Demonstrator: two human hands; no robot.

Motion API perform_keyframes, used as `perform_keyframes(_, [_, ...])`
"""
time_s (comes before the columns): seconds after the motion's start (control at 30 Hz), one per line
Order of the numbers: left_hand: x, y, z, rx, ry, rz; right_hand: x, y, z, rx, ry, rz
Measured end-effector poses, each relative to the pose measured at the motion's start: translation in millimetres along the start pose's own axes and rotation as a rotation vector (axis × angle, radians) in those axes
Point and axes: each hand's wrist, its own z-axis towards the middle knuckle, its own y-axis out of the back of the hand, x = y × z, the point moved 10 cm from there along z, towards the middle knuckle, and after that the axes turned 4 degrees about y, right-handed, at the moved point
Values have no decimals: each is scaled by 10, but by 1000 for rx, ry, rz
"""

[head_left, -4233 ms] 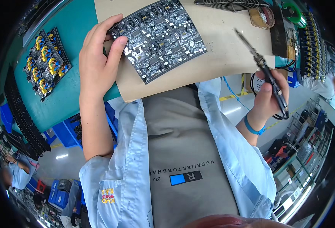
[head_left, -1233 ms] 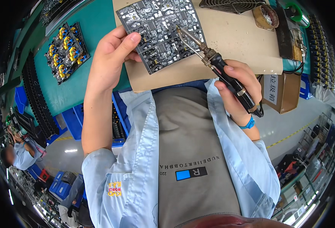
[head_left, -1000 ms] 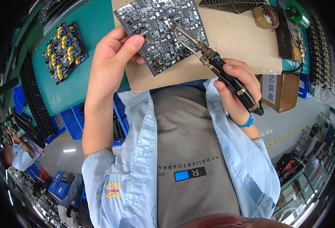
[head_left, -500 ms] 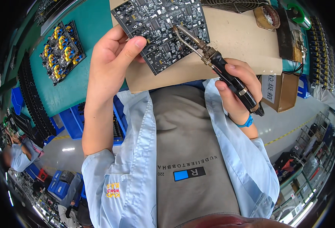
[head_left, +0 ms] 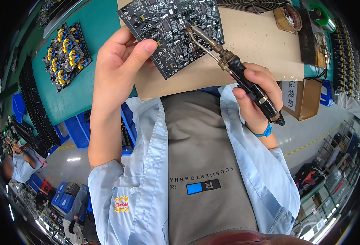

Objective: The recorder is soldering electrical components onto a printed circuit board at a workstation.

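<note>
My left hand (head_left: pixel 120 65) grips a black circuit board (head_left: pixel 171 36) by its lower left edge, thumb on top. The board is tilted and covered with small parts and solder points. In my right hand (head_left: pixel 259 92) is a black-handled soldering iron (head_left: pixel 245 77), its fingers wrapped round the grip. A thin metal tube runs beside the iron's barrel. The iron's tip is at the middle of the board; whether it touches is too small to tell. Brown cardboard (head_left: pixel 253 53) lies beneath the board.
Another board with yellow and blue components (head_left: pixel 67 55) lies on the green mat (head_left: pixel 49 104) at left. To the right are a small tub of bits (head_left: pixel 287 19), a green solder spool (head_left: pixel 323 18) and a cardboard box (head_left: pixel 308 100). A fan grille (head_left: pixel 251 5) stands at the far edge.
The circuit board has shifted very slightly left and up in my left hand's hold. The soldering iron stays almost in place, its tip still at the board's middle.
</note>
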Motion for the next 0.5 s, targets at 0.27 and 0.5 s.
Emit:
perform_keyframes(0.27, [-70, -33, -25, 0, -24, -21, -8, 0, -12, 1, 7, -5])
perform_keyframes(0.5, [-79, -47, -49, -25, -15, -35, 9, 0, -7, 0, 10, 8])
